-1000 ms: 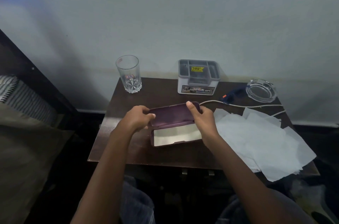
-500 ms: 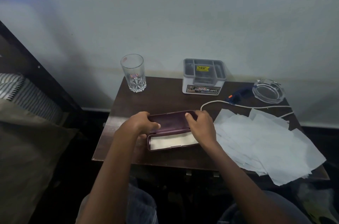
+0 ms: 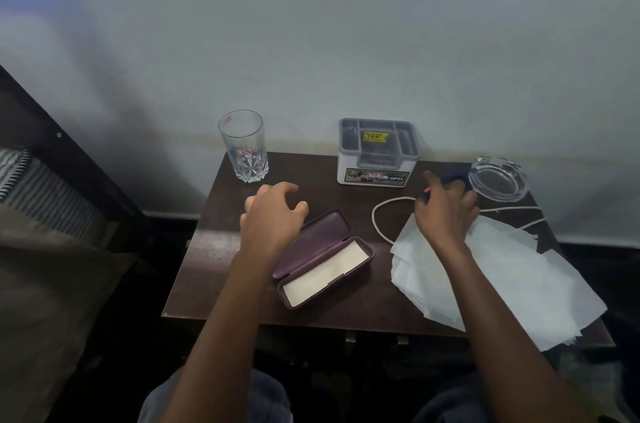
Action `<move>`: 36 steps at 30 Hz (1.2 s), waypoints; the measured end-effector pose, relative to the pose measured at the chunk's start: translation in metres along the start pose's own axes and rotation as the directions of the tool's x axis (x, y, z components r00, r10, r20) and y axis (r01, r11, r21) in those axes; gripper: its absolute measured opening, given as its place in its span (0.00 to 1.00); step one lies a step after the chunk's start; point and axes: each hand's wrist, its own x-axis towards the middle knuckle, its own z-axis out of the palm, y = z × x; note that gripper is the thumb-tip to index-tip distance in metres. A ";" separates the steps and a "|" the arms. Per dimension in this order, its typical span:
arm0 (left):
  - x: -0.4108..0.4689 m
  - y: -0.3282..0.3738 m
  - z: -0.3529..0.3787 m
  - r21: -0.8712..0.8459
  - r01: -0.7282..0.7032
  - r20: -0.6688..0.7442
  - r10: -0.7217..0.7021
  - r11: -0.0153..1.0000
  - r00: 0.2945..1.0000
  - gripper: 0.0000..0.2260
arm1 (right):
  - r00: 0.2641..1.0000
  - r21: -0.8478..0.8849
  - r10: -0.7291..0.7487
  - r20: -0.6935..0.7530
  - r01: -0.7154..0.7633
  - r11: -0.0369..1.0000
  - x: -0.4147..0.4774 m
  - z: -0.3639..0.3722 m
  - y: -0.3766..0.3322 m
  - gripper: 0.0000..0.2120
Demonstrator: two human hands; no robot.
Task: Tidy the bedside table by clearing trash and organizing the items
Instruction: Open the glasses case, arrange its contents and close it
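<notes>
An open purple spectacle case (image 3: 322, 260) with a pale lining lies slanted in the middle of the dark wooden bedside table (image 3: 214, 266). My left hand (image 3: 272, 218) hovers just above its far left end with loosely curled fingers, holding nothing. My right hand (image 3: 445, 211) reaches to the back right, its fingers curled over a small blue item with an orange tip (image 3: 452, 179) that lies beside the glass ashtray (image 3: 498, 180). Several loose white paper sheets (image 3: 519, 277) overhang the table's right front corner. A white cable (image 3: 375, 221) loops between the case and the papers.
A drinking glass (image 3: 244, 149) stands at the back left and a grey compartment organizer (image 3: 377, 152) at the back middle, both against the white wall. A bed with striped bedding (image 3: 41, 214) lies to the left.
Both hands have let go of the case, which now lies open and turned askew. My right hand has moved back right onto the blue item; my left hand has lifted off.
</notes>
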 end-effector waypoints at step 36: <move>0.007 0.009 -0.013 -0.544 -0.111 -0.149 0.034 0.832 0.988 0.09 | 0.973 0.953 -0.229 0.021 0.050 0.299 -0.038 -0.079 -0.047 0.11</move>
